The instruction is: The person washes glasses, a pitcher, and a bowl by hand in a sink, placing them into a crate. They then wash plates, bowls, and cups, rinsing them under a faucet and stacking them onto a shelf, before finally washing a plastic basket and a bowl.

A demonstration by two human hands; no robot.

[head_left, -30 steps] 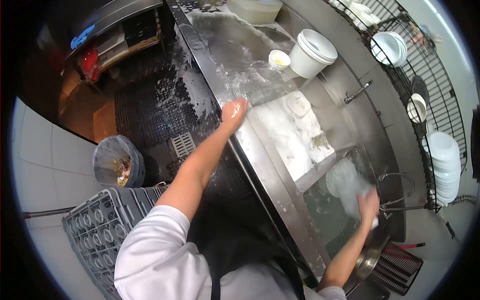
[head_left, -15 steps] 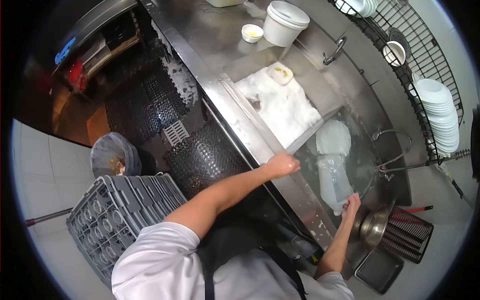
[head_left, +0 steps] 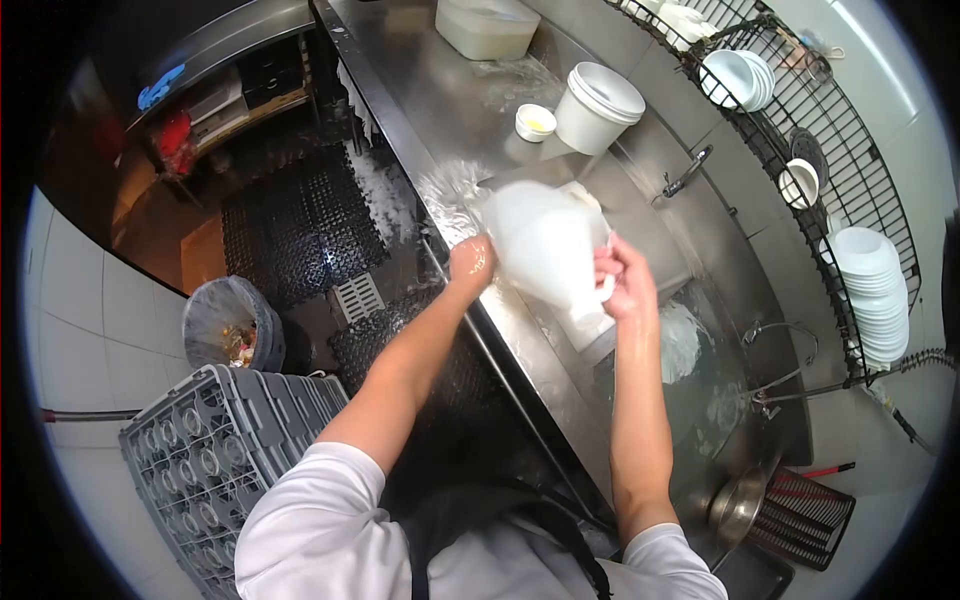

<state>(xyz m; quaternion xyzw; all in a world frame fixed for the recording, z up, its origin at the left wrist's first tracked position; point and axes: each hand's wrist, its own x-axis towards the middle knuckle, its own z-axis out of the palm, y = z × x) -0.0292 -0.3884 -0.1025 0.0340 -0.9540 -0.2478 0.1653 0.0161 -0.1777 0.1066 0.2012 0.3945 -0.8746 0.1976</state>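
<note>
Lifted from water, the plastic jug (head_left: 545, 245) looks light but slippery, safest by the handle the right hand (head_left: 628, 285) clasps; left hand (head_left: 472, 262) unclear.

Right hand (head_left: 622, 277) clenched — left hand (head_left: 472, 262) curled.

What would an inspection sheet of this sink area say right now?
Surface: steel counter, wet near the left hand
Job's things: white container, blurred, in the right hand; basin with water
Clutter: white bucket and small bowl on the counter
Hands: right grips the container; left at the counter's edge, hold unclear
Cables: nothing seen; coiled hose by the wall
Surroundings: stacked plates on the wire rack; lined waste bin beside gray glass racks
</note>
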